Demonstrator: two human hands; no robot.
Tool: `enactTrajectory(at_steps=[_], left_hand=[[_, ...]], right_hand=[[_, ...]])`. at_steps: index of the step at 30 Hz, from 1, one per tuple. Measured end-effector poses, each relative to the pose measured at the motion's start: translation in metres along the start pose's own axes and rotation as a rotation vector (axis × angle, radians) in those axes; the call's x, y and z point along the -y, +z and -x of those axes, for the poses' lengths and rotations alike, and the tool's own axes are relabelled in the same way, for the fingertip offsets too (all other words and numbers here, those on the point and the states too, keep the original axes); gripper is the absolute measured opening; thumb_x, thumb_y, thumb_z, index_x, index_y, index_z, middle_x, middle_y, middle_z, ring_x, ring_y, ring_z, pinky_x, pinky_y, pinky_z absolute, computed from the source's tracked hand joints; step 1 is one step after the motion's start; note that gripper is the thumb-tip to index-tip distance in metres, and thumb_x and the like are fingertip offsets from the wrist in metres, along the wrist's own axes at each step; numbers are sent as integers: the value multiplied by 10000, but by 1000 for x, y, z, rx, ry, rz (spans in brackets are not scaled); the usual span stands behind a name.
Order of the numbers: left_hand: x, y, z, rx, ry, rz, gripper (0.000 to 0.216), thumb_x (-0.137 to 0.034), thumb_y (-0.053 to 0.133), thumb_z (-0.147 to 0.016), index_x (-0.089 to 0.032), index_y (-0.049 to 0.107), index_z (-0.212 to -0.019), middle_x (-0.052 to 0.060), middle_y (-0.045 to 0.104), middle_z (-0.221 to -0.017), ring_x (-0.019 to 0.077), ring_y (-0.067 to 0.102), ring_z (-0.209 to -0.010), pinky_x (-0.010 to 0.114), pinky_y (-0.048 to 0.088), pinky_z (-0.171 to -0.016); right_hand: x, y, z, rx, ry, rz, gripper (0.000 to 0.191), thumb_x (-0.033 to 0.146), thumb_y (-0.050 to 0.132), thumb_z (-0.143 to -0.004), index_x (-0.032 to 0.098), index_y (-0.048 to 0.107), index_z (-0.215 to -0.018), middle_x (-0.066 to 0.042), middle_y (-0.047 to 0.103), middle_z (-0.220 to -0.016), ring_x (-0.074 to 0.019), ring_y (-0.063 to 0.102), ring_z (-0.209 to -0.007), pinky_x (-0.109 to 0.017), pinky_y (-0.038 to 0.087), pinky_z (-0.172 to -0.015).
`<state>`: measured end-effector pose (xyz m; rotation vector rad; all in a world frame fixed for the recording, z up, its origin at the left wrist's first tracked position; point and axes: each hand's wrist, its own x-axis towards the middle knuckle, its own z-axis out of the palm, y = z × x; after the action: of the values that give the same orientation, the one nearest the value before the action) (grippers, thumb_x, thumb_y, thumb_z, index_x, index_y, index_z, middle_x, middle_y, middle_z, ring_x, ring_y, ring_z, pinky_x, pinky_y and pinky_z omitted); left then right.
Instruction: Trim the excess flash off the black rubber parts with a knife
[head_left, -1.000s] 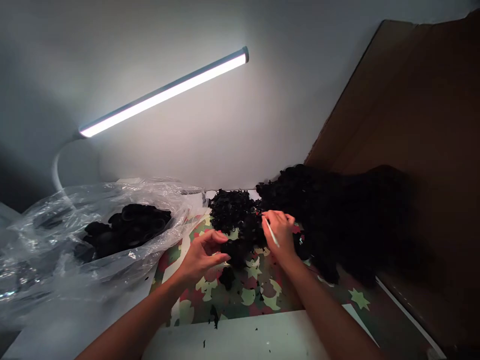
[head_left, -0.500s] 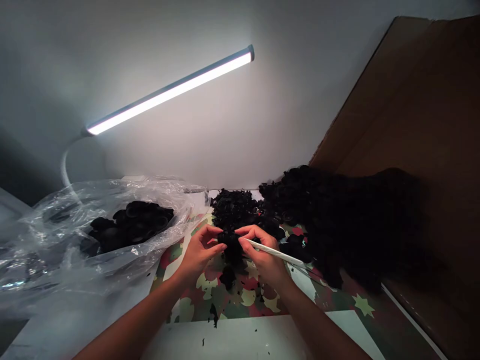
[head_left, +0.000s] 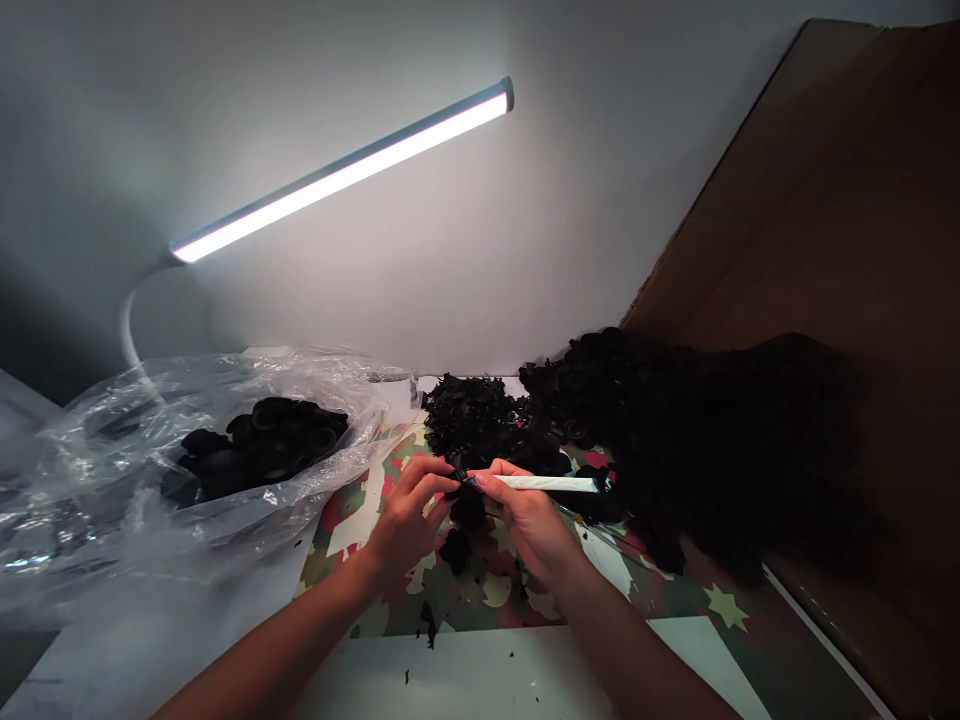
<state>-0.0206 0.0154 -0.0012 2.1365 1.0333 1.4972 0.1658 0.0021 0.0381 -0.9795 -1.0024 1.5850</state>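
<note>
My left hand pinches a small black piece between thumb and fingers, just above the star-patterned mat. My right hand grips a thin white stick-like tool, its tip pressed against that black piece and its shaft pointing right. Both hands meet over loose black scraps on the mat. A heap of black scraps lies just beyond my fingers.
A large mound of black pieces fills the right side against a brown cardboard panel. To the left, a clear plastic bag holds black round parts. A lit bar lamp hangs overhead. A white surface edge lies nearest me.
My right hand came back from the big mound to meet the left hand. The white tool swung from pointing down to lying level, tip now at the black piece held by my left hand.
</note>
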Motion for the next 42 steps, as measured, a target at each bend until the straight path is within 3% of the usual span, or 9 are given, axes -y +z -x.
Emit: enactTrajectory(at_steps=[7, 12, 19, 29, 34, 37, 40, 42], left_hand=[[2, -1, 3, 48, 71, -76, 231, -110, 697, -856, -286, 733, -1001, 71, 692, -999, 225, 661, -940, 362, 544, -853], [9, -3, 8, 118, 169, -172, 329, -49, 601, -904, -297, 715, -1090, 73, 677, -1025, 213, 645, -942, 363, 527, -865], [12, -3, 8, 47, 350, -258, 329, -6, 593, -907, -226, 639, -1147, 76, 619, -1058, 186, 623, -938, 356, 561, -824], [9, -4, 4, 39, 383, -258, 308, -5, 611, -896, -200, 647, -1132, 78, 614, -1051, 183, 628, -937, 329, 571, -801], [9, -5, 6, 61, 387, -243, 321, -27, 618, -900, -234, 665, -1141, 76, 632, -1058, 194, 639, -937, 352, 559, -838], [2, -4, 6, 21, 189, -150, 284, -209, 768, -839, -250, 671, -1103, 72, 649, -1044, 228, 648, -940, 376, 553, -843], [-8, 0, 3, -19, -302, 89, 315, -410, 758, -839, -223, 645, -1066, 52, 658, -921, 220, 652, -831, 351, 545, -754], [-14, 3, 0, 19, -614, 366, 329, -476, 709, -862, -211, 619, -1035, 25, 646, -844, 190, 647, -739, 322, 543, -691]], right_hand=[[-7, -2, -1, -58, -64, 127, 292, 444, 777, -795, 210, 626, -707, 13, 637, -763, -162, 512, -730, -287, 369, -684], [-4, -3, 0, -32, -32, 108, 298, 425, 776, -786, 208, 606, -672, -1, 655, -798, -173, 511, -770, -292, 357, -697], [-4, -6, -1, -5, 20, 11, 317, 418, 809, -753, 200, 601, -655, -16, 664, -824, -179, 500, -799, -304, 358, -744], [-5, -7, -2, 21, 28, -69, 304, 367, 809, -756, 200, 581, -644, -4, 632, -775, -163, 471, -763, -289, 337, -727], [-8, -7, -3, 8, 2, -4, 317, 385, 785, -777, 197, 561, -654, 5, 620, -755, -153, 468, -729, -287, 343, -702], [-8, -6, -1, -26, -58, 126, 257, 386, 734, -827, 198, 604, -711, -4, 647, -806, -164, 511, -749, -297, 374, -711], [-2, -2, 4, -62, -175, 347, 204, 343, 662, -890, 203, 630, -745, -24, 696, -935, -188, 579, -834, -321, 410, -765], [3, 3, 10, -64, -267, 514, 185, 298, 618, -917, 213, 639, -753, -24, 716, -967, -200, 605, -882, -338, 413, -809]])
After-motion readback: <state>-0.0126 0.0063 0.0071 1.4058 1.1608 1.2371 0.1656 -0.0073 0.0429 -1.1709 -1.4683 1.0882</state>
